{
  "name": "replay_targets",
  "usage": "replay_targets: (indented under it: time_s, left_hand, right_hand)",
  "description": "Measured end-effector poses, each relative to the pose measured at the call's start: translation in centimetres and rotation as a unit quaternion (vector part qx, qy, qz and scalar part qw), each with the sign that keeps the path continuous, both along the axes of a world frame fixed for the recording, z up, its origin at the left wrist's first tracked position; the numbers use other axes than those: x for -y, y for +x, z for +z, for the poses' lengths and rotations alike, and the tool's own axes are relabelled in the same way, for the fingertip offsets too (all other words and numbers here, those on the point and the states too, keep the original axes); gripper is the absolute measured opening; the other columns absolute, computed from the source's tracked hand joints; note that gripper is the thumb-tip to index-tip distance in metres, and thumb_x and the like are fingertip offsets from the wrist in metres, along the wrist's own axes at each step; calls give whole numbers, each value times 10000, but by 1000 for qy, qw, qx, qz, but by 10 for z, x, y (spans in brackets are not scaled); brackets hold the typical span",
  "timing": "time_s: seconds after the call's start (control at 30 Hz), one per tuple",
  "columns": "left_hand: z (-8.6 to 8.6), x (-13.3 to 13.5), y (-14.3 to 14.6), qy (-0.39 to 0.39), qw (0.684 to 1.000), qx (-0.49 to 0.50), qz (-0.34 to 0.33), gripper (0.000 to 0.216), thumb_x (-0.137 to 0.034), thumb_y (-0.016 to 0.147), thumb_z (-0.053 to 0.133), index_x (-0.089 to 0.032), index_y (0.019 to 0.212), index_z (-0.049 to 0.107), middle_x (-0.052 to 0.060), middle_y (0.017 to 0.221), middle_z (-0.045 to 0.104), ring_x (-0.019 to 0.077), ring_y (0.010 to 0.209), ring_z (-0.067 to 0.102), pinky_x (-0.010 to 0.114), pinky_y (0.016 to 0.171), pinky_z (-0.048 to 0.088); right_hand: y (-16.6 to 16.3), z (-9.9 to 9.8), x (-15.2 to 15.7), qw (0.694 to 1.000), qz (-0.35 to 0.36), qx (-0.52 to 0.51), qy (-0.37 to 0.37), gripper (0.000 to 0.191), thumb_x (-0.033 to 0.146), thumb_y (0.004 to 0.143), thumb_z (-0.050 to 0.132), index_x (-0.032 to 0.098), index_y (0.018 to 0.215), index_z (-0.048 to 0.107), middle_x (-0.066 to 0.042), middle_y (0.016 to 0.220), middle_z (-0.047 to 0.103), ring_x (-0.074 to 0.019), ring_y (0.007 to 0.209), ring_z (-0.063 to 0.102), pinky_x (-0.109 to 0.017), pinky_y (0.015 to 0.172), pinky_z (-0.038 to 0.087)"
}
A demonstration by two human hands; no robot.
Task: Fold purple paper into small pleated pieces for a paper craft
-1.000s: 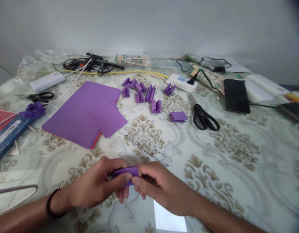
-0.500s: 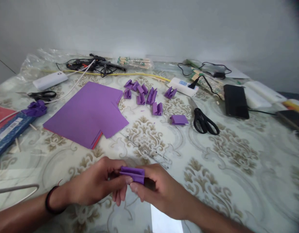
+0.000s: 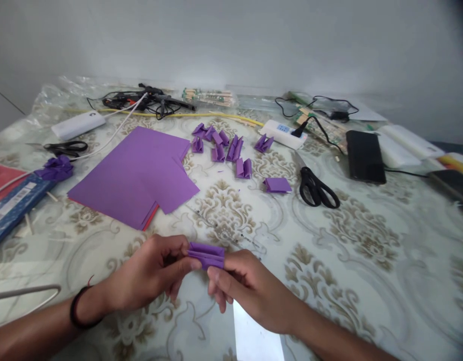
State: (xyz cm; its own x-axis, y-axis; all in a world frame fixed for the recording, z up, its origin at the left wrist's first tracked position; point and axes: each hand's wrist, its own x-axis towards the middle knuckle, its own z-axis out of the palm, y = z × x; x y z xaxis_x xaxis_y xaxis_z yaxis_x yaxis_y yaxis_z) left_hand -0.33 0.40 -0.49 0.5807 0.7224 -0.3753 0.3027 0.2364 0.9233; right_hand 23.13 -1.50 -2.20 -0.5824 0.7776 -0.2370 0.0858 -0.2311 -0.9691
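A pleated piece of purple folded paper (image 3: 207,254) is held above the near part of the table, its long folds running crosswise. My left hand (image 3: 156,271) pinches its left end between thumb and fingers. At the right end, my right hand (image 3: 246,286) grips it with the thumb in front; some fingertips are hidden behind the paper. Several small purple folded pieces (image 3: 235,148) stand in a cluster farther back, with one flatter folded piece (image 3: 278,185) nearer. Left of them lies a stack of purple paper sheets (image 3: 129,173), red showing at its lower edge.
Black-handled scissors (image 3: 317,188) lie to the right, near a black power bank (image 3: 365,157). A white power strip (image 3: 284,134) sits at the back. A clear ruler (image 3: 231,234) rests beyond my hands. At left are more scissors (image 3: 65,148) and crumpled purple paper (image 3: 55,168).
Both hands have lifted slightly away from me with the folded paper. My right hand's lower fingers now show beneath it, and the two hands are a little farther apart.
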Motion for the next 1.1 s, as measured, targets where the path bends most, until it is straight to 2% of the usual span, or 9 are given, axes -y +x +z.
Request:
replay_targets:
  time_s: [0.07,0.17,0.3,0.4,0.53,0.67,0.8,0.97,1.1]
  left_hand:
    - [1,-1,-1,12,1000,-10,2,378,-509,1047,608,-195,838,583,-61,539,554,109,456,487,219,466,353]
    - [4,-3,-2,79,997,-23,-6,386,-480,1067,569,-204,798,541,-60,584,507,114,506,449,232,487,345]
    - [10,-6,-1,155,987,-24,-38,324,-384,1085,550,-186,831,585,-22,709,588,130,625,471,247,578,364]
    - [11,-5,-1,148,987,-9,-57,293,-362,1074,579,-177,853,632,-14,710,615,129,615,472,253,571,358]
    - [9,-3,-2,95,992,16,-79,300,-387,1087,557,-180,922,698,-3,732,647,130,614,496,244,561,387]
    - [12,-1,-5,68,995,-11,-76,397,-454,1095,513,-194,825,645,-18,663,585,127,579,485,232,508,369]
    - [20,-1,-3,84,990,-22,-115,428,-459,1105,494,-185,836,683,-10,656,601,125,581,508,228,527,391]
    - [17,0,2,111,988,-25,-106,374,-426,1077,557,-186,810,662,-35,605,544,109,536,454,223,509,356]
    - [15,-1,1,118,986,-28,-110,427,-426,1098,513,-193,755,616,-14,611,579,120,539,492,234,516,379]
  right_hand:
    - [0,0,0,1000,-2,2,11,564,612,1043,575,141,768,718,-20,596,648,-132,542,632,-237,558,486]
    - [0,0,1,1000,-5,10,29,594,613,1049,565,140,727,727,-24,572,646,-127,523,623,-232,548,482]
    - [1,-1,3,998,9,16,62,580,611,1059,543,142,788,750,-34,621,668,-138,552,648,-223,529,482]
    - [1,-1,2,997,15,9,76,585,614,1064,533,141,805,760,-41,643,681,-142,563,659,-225,536,491]
    - [2,3,-1,996,30,5,82,648,622,1083,487,138,755,766,-31,600,656,-131,544,634,-228,554,490]
    - [2,4,-3,992,55,7,109,645,606,1099,455,136,806,787,-37,650,676,-132,575,644,-222,545,460]
    - [3,5,-3,987,69,22,142,625,590,1108,434,144,839,780,-33,685,691,-129,590,624,-227,540,422]
    - [3,5,-4,987,67,31,143,634,557,1123,413,148,748,720,-34,661,682,-135,604,639,-235,584,451]
    - [3,4,-5,988,72,36,131,606,547,1119,421,151,752,697,-29,667,666,-135,602,625,-234,566,424]
